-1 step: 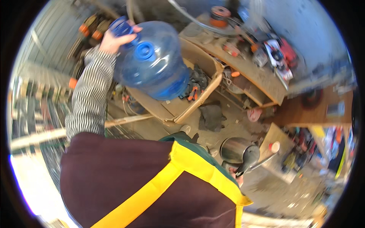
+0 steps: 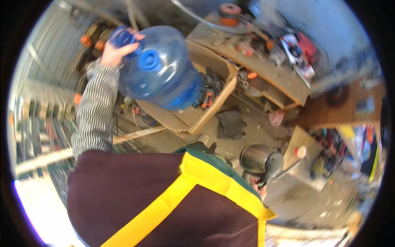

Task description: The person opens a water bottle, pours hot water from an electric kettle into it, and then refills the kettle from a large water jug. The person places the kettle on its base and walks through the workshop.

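Blue jug (image 2: 166, 61), cardboard box (image 2: 216, 105), cluttered bench (image 2: 273, 74) alongside

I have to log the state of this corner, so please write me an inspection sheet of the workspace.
Surface: dusty brown wooden bench, cluttered.
Job's things: large translucent blue plastic bottle at the open brown cardboard box, its base hidden; shiny cylindrical steel kettle.
Clutter: orange-handled tool in the box; round orange-and-black spool on the bench; crumpled dark grey cloth on the grey dusty floor.
Hands: left hand has its fingers around a translucent blue plastic piece by the bottle's top; right hand, partly hidden, holds the kettle's black handle.
Cables: thin pale loops below the bench top, cable or cord unclear; curved pale hose.
Surroundings: blue wall right; grey ribbed wall left.
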